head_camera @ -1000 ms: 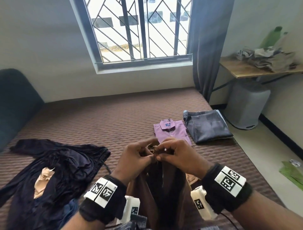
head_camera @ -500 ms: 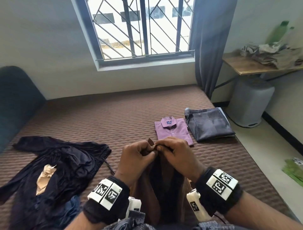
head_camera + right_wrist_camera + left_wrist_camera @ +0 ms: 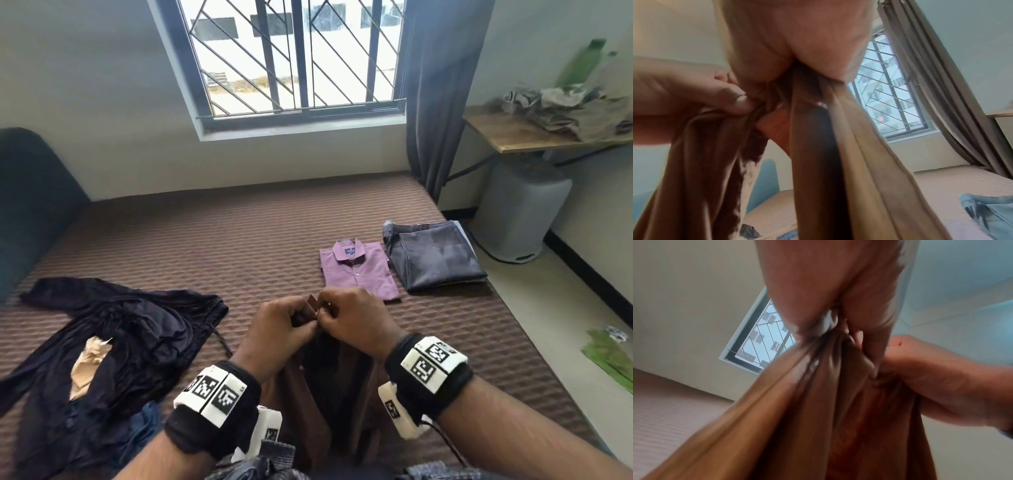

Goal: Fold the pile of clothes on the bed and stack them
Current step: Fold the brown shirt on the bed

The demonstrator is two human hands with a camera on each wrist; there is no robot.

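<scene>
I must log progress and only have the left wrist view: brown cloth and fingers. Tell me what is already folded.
Observer: A purple shirt lies folded on the bed.
Operator: Report anything beside it.
Observer: Folded grey trousers lie to its right.
Operator: Say what remains unfolded.
Observer: A dark heap of clothes sits left of the hands, with something tan inside.
Operator: Confirm the grip.
Observer: The left hand and right hand pinch the brown garment together at its top.
</scene>
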